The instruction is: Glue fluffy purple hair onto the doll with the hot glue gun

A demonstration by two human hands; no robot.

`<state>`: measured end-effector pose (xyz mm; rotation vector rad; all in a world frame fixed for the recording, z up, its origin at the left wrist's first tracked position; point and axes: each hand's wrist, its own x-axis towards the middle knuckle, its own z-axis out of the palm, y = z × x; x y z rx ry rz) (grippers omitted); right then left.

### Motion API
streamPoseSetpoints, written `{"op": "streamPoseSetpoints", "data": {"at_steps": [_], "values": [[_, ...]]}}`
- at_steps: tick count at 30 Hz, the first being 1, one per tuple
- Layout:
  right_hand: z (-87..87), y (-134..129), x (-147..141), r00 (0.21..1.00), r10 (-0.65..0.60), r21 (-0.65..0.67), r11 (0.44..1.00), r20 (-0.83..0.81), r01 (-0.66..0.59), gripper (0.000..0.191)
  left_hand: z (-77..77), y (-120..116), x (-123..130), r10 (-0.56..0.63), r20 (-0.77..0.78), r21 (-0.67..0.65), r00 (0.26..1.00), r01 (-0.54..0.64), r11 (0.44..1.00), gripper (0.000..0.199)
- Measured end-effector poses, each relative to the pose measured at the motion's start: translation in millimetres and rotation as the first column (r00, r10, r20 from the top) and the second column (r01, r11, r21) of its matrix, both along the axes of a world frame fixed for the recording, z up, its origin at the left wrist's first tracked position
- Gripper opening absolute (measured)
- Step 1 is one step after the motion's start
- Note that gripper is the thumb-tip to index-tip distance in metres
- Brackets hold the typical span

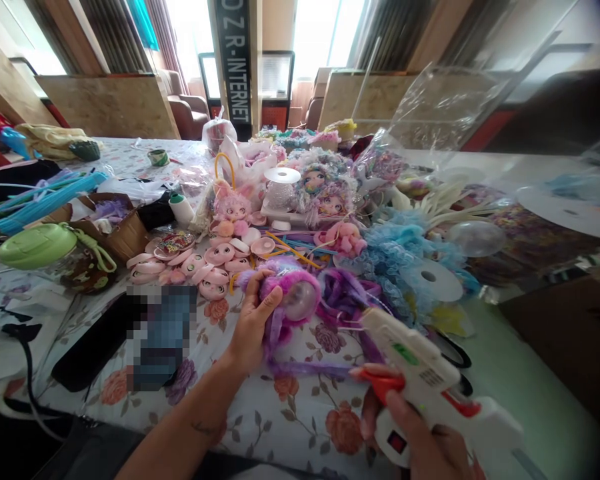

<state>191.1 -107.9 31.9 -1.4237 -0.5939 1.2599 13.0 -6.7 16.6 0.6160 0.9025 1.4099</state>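
Left hand [250, 327]: at lower centre of the frame, fingers [267, 303] curled around one purple doll head [293, 300], thumb across its front; it is held just above the desk.
Doll head: one, round, covered in fuzzy purple and pink yarn hair, with a smooth pale bare patch facing the camera; long purple strands [310, 369] trail down onto the cloth toward the glue gun's tip.
Right hand [425, 447]: lower right of the frame, fingers wrapped tight around the grip of one glue gun [420, 367].
Glue gun: one, white hard plastic, boxy, with an orange-red trigger and nozzle, a green label on its side; nozzle points left toward the purple strands.
Desk [290, 420]: covered by a white cloth printed with pink and red flowers.
Doll faces [200, 263]: a heap of a dozen or so pale pink, oval, glossy pieces with big painted eyes, left of centre, above the left hand.
Pink plush doll [233, 207]: one, furry, upright behind the faces.
Spool [281, 187]: one, white, round flanges, centre of the frame.
Blue lace [400, 257]: one frilly heap, right of centre.
Green lid jar [55, 257]: one, clear body, smooth lime cap, at left.
Blue straws [45, 197]: a bundle, thin plastic tubes, upper left; count unclear.
Clear bags [430, 113]: crinkled plastic, upper right.
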Motion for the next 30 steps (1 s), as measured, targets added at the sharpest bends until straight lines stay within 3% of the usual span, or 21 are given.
{"op": "streamPoseSetpoints", "data": {"at_steps": [4, 10, 16, 23, 27, 30], "values": [[3.3, 19, 15, 0.997, -0.072, 0.110, 0.992, 0.037, 0.067, 0.038, 0.5, 0, 2, -0.003, 0.014, -0.004, 1.000, 0.003, 1.000, 0.037], [1.8, 35, 23, 0.987, -0.151, 0.239, 0.958, -0.057, 0.160, 0.041, 3.3, 2, 2, -0.004, 0.040, -0.020, 0.999, 0.005, 1.000, 0.046], [-0.8, 33, 22, 0.991, -0.136, 0.179, 0.975, -0.005, 0.134, 0.040, 4.2, 0, 3, -0.001, 0.052, -0.028, 0.999, 0.003, 1.000, 0.048], [8.3, 55, 12, 0.992, -0.124, 0.278, 0.952, -0.030, 0.127, 0.037, -1.2, 2, 3, 0.001, 0.035, -0.027, 0.999, 0.000, 1.000, 0.046], [16.0, 79, 4, 0.990, -0.122, 0.372, 0.924, 0.067, 0.089, 0.039, -3.2, 0, 3, -0.025, 0.034, -0.019, 0.999, 0.026, 0.999, 0.043], [10.8, 91, -2, 0.979, -0.129, 0.415, 0.909, 0.158, 0.053, 0.044, -3.1, -2, 5, -0.077, 0.079, -0.053, 0.994, 0.081, 0.995, 0.051]]}}
